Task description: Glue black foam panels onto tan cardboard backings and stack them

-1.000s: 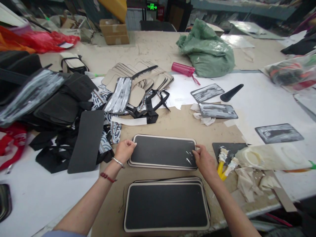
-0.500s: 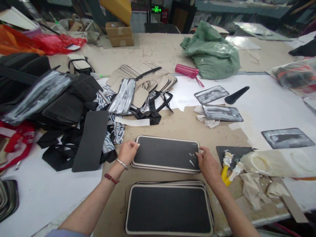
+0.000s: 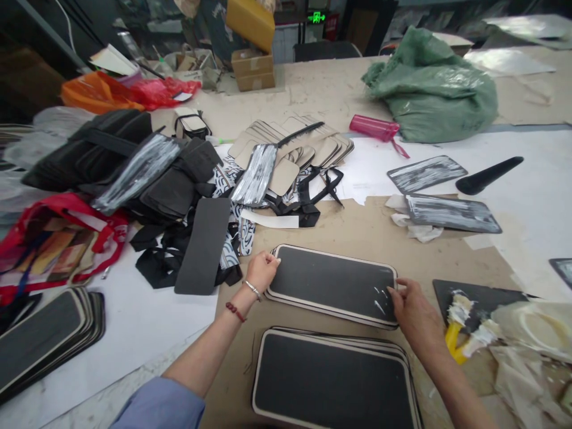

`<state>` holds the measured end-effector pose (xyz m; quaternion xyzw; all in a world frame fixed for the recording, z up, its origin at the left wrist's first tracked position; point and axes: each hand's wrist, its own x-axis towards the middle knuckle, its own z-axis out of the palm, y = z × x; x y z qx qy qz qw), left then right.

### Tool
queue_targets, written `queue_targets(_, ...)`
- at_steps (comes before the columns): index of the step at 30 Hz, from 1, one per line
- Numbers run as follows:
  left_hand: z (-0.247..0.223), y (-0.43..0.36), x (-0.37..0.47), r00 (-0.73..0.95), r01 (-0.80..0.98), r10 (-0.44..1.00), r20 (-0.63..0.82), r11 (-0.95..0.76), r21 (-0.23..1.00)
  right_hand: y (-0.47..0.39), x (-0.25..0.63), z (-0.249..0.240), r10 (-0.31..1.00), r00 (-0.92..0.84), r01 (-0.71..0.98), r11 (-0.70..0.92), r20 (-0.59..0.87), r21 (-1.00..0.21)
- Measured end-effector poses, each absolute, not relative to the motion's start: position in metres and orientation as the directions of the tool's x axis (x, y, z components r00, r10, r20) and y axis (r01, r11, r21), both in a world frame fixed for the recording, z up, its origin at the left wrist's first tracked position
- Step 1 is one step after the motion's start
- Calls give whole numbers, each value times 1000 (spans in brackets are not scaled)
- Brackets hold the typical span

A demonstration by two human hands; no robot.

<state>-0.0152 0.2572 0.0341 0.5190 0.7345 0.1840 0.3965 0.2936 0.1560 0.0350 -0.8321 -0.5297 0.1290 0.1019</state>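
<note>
Black panel (image 3: 333, 283) pinched at both ends, just right of centre

Lying flat atop a thin pile (image 3: 304, 304), directly above the second stack (image 3: 335, 381) at bottom centre. At the upper-left corner, left hand (image 3: 261, 271), thumb and fingertips drawn together on the edge! Over at the right end, right hand (image 3: 415, 307), thumb and forefinger closed on the rim beside the white streaks (image 3: 379, 301), other fingertips too hidden to read. And the change just now? A swing of the view to the left: pile and hands further right in the frame, far more of the red bag (image 3: 107, 229) and the lower-left stack (image 3: 49, 333) on show. Same pinch points, same spot left of the yellow-handled brushes (image 3: 456, 339). Meaning, by the look of it: no lift, no transfer, just a steady hold or some very fine adjusting.
</note>
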Motion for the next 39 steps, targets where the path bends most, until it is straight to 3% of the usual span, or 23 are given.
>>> queue_targets(14,31,259,-18,-118,641,912,-394,373,671,159,294,37,899,407,848,-438,-164,-299)
queue_targets(21,45,251,-16,-109,725,945,-307,287,626,154,300,32,906,412,775,-404,-96,-487)
queue_targets(26,46,250,-16,-68,785,940,-334,257,564,152,321,24,874,471,687,-447,-118,-573)
queue_targets(32,43,248,-14,-28,819,968,-248,165,550,163,324,21,950,298,835,-209,98,-509)
queue_targets(39,36,245,-17,-40,772,985,-167,137,621,173,320,19,975,148,888,-57,166,-456)
